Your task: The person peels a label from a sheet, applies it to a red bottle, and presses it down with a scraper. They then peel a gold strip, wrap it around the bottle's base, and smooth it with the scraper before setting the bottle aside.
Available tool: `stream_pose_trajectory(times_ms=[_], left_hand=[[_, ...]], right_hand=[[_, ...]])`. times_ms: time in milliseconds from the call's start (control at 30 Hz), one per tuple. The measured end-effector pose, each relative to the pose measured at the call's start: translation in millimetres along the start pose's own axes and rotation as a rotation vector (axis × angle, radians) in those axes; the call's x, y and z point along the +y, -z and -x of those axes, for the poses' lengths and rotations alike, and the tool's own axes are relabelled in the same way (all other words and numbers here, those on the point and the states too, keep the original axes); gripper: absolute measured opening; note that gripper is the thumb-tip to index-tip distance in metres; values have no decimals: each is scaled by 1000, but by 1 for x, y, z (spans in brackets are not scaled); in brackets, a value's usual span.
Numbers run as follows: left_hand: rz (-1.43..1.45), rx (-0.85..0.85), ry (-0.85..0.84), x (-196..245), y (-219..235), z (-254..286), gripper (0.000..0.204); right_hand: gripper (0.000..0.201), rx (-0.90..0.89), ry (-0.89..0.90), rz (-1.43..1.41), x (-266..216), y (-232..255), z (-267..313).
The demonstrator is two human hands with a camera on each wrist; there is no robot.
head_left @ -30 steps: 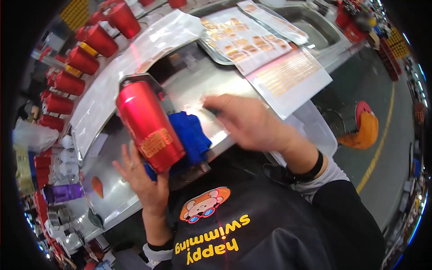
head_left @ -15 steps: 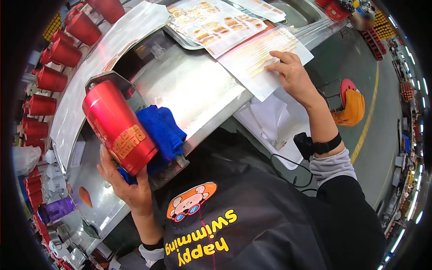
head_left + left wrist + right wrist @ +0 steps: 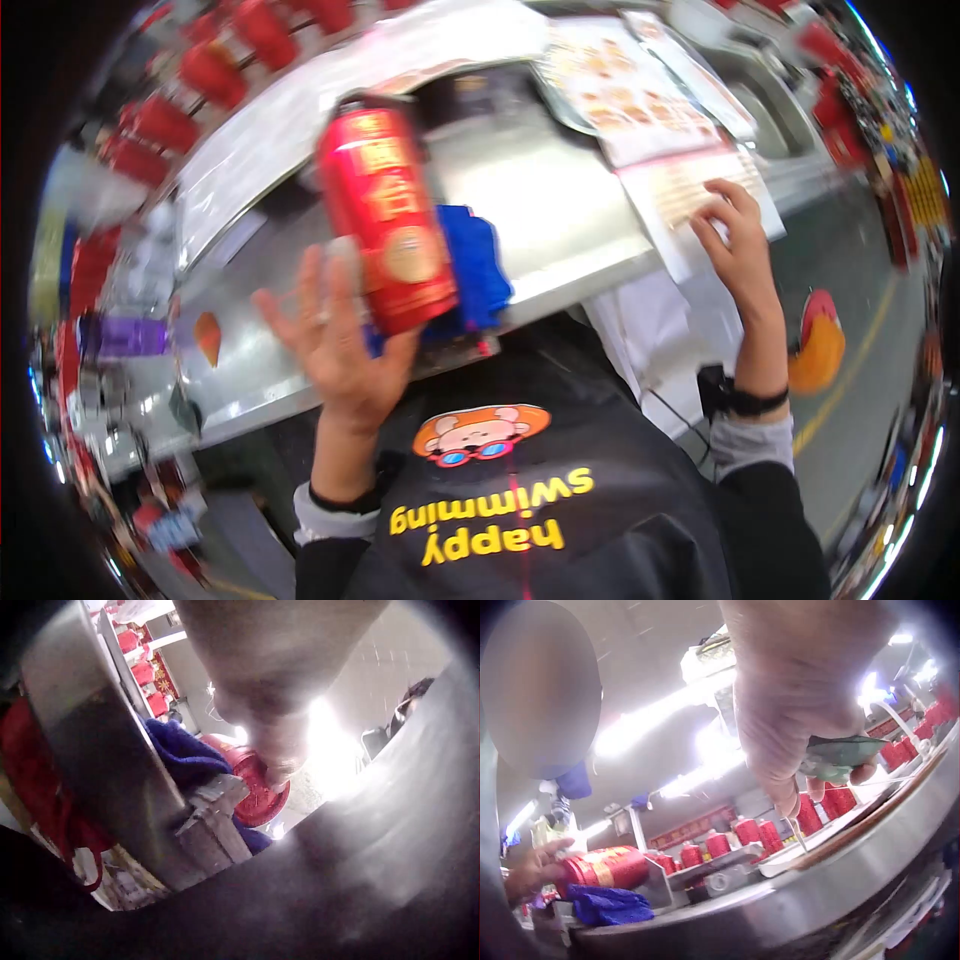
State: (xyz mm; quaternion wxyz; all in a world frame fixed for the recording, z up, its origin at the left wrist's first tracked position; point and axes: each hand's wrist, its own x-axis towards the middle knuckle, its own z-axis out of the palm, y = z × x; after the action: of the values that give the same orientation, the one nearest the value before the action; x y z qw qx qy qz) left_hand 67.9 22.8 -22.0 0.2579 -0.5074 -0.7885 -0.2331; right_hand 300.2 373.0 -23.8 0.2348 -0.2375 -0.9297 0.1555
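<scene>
While our left hand, fingers spread, touches the near end of the red metal bottle with blurred gold characters, our right hand curls round a flat green piece by the gold-lined white sheet. Our black apron reads "happy swimming".

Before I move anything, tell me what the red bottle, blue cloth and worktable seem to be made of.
Red bottle: probably metal with a glossy coating, by its bright sheen; coated plastic can't be ruled out.
Blue cloth: soft fabric, perhaps microfibre, by its matte, fuzzy surface and loose folds.
Worktable: likely stainless steel, smooth and silvery with bright reflections.
</scene>
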Motion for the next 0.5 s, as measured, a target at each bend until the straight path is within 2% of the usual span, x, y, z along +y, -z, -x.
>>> stream_pose_trajectory(times_ms=[100, 200, 267, 400, 467, 500], left_hand=[[156, 91, 86, 0, -24, 14, 77], [205, 143, 155, -4, -29, 30, 79], [247, 163, 199, -7, -31, 33, 80], [299, 169, 281, -6, -32, 38, 80], [282, 164, 286, -7, -28, 36, 79], [214, 160, 231, -8, -23, 32, 78]], right_hand=[[6, -135, -67, -267, -46, 4, -14], [7, -276, 16, -489, -96, 0, -22], [7, -306, 202, -516, -126, -3, -31], [7, -418, 394, -595, -170, -13, -41], [9, -460, 417, -636, -183, -18, -41], [9, -469, 427, -647, -188, -21, -41]])
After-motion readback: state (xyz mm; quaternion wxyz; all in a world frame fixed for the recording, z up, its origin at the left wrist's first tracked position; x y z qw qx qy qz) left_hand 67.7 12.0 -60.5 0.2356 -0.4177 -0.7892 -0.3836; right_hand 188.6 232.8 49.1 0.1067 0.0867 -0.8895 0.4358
